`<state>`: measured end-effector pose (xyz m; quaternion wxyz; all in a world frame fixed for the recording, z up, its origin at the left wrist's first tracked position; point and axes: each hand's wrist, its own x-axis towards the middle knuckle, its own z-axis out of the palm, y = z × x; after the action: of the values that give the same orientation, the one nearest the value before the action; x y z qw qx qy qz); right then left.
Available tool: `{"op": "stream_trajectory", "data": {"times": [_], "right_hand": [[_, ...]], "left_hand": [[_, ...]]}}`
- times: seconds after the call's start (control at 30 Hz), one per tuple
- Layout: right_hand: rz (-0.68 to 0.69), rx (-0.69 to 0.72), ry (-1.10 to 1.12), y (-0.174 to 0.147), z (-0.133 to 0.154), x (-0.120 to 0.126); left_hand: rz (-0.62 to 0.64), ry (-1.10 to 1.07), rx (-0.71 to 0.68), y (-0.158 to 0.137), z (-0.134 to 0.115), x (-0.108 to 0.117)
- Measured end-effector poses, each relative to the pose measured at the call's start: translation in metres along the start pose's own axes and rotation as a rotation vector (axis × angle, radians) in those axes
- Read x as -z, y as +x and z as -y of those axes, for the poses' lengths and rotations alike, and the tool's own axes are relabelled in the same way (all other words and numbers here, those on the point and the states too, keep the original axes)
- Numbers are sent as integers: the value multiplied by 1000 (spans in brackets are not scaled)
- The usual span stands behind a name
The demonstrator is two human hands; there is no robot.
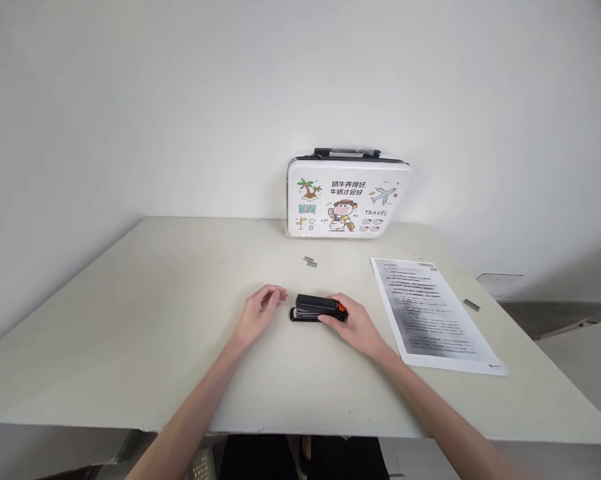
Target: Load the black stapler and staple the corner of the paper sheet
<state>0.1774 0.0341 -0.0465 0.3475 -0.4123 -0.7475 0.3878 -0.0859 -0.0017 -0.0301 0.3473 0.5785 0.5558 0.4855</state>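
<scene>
A black stapler (316, 307) with an orange part near its right end lies on the table, its front end pointing left. My right hand (351, 320) is closed around its rear end, thumb along the near side and fingers over the far side. A narrow gap shows between its top arm and base at the left. Just left of the stapler, apart from it, my left hand (261, 310) rests with loosely bent fingers and the thumb up. No object shows in that hand.
Small strips of staples (310, 261) lie beyond the stapler. A printed sheet (433, 313) is on the right, with another staple strip (471, 305) by the table's right edge. A white cartoon case (349, 200) stands against the wall at the back of the table (145, 320).
</scene>
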Motion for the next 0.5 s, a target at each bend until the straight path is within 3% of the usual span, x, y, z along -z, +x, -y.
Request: {"op": "stream_trajectory", "data": {"times": [0.5], "right_hand": [[10,-48,29,0,5,1]], "left_hand": [[-26,114,38,-1,0,0]]}}
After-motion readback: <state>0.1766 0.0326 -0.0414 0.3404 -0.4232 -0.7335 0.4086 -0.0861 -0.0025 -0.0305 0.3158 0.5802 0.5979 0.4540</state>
